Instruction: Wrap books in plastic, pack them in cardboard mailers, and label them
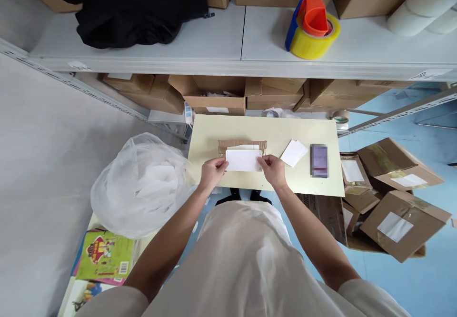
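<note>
My left hand [213, 171] pinches the left end of a white rectangular label [243, 160], and my right hand [273, 169] pinches its right end. The label is held just above a flat brown cardboard parcel [224, 144] that lies on the small cream table [214, 126]. A second white paper piece [293, 153] lies loose on the table to the right of my right hand. Further right rests a dark phone [319, 161], face up.
A clear plastic bag [141, 186] bulges at the table's left. Taped cardboard boxes [396, 203] pile on the blue floor at right. The grey shelf [250, 60] above holds a yellow tape dispenser [314, 26] and black cloth [135, 7]. Colourful books [103, 255] lie lower left.
</note>
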`<control>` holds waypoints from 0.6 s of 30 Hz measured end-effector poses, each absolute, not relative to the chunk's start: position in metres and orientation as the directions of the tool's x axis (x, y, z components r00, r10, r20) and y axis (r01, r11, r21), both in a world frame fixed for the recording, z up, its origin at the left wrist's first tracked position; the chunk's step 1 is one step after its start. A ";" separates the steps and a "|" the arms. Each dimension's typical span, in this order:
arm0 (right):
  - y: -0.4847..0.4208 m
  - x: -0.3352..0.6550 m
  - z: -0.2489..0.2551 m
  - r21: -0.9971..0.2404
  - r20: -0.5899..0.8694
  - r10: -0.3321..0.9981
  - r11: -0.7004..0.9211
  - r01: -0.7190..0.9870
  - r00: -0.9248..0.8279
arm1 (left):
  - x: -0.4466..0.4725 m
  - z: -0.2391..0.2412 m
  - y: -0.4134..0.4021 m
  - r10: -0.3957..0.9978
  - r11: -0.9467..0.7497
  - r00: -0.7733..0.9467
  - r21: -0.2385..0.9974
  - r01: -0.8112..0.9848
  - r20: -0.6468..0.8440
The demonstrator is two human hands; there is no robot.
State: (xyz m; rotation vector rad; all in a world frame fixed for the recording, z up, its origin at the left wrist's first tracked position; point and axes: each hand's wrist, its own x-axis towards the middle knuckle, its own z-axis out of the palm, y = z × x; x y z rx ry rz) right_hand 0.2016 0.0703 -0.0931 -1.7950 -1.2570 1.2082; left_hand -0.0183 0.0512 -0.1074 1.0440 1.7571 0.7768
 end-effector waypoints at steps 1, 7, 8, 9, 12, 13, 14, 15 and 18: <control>0.078 0.199 -0.097 -0.848 -0.329 0.934 -0.356 0.392 0.135 | -0.021 -0.112 0.060 0.901 0.428 -0.233 0.837 0.339 -0.366; 0.102 0.187 -0.114 -0.703 -0.337 0.927 -0.362 0.612 0.162 | -0.026 -0.132 0.085 0.933 0.356 -0.258 0.734 0.578 -0.250; 0.104 0.186 -0.115 -0.669 -0.339 0.926 -0.361 0.649 0.166 | -0.026 -0.132 0.085 0.937 0.348 -0.250 0.711 0.611 -0.243; 0.105 0.185 -0.116 -0.632 -0.344 0.924 -0.361 0.686 0.170 | -0.026 -0.132 0.086 0.939 0.343 -0.244 0.686 0.641 -0.242; 0.108 0.180 -0.115 -0.490 -0.367 0.913 -0.350 0.798 0.175 | -0.022 -0.127 0.088 0.939 0.339 -0.225 0.609 0.717 -0.259; 0.108 0.178 -0.114 -0.431 -0.376 0.909 -0.342 0.835 0.178 | -0.021 -0.124 0.089 0.939 0.337 -0.218 0.583 0.739 -0.267; 0.109 0.175 -0.112 -0.370 -0.385 0.906 -0.327 0.870 0.177 | -0.019 -0.122 0.090 0.939 0.330 -0.209 0.555 0.763 -0.272; 0.109 0.172 -0.110 -0.312 -0.391 0.904 -0.305 0.900 0.171 | -0.018 -0.119 0.092 0.940 0.321 -0.199 0.523 0.790 -0.276; 0.108 0.166 -0.106 -0.214 -0.386 0.912 -0.233 0.949 0.137 | -0.020 -0.114 0.098 0.934 0.307 -0.197 0.388 0.869 -0.298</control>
